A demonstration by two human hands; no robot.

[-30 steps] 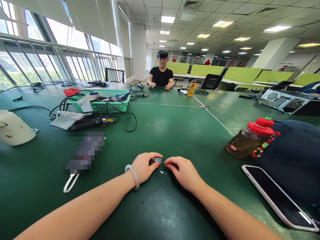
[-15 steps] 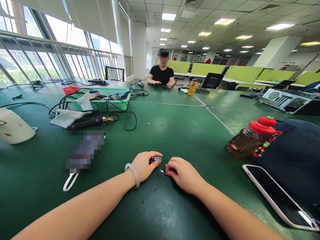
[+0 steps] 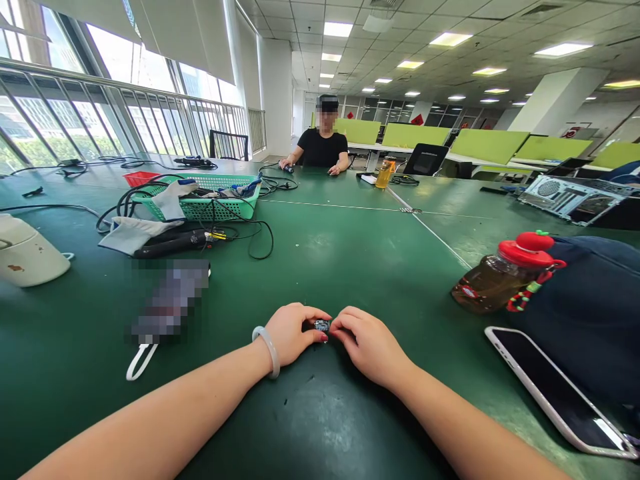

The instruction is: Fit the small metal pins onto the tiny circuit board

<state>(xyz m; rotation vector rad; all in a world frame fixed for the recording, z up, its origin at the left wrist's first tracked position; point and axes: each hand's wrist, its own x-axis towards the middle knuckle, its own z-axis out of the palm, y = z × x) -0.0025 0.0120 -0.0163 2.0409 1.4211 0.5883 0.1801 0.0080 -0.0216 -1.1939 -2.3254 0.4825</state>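
Observation:
My left hand [image 3: 290, 335], with a pale bangle [image 3: 267, 350] at the wrist, grips a small circuit board [image 3: 321, 325] between thumb and fingers, just above the green tabletop [image 3: 320, 273]. The board is dark with light markings, too small to read. My right hand [image 3: 369, 345] is closed in a pinch, its fingertips at the board's right edge. Whatever those fingertips hold is hidden. Tiny white bits [image 3: 325, 342] show beside my left thumb.
A green basket [image 3: 245, 208] with cables and gloves stands at the left, near a blurred phone-like object [image 3: 173, 300]. A red-lidded bottle [image 3: 487, 283], dark bag [image 3: 595, 300] and tablet [image 3: 545, 387] lie at the right. Across the table sits a person [image 3: 324, 145].
The circuit board in my left hand has moved slightly right and down. My right fingertips have come up to its edge. The person opposite has reached sideways to a dark object on the table.

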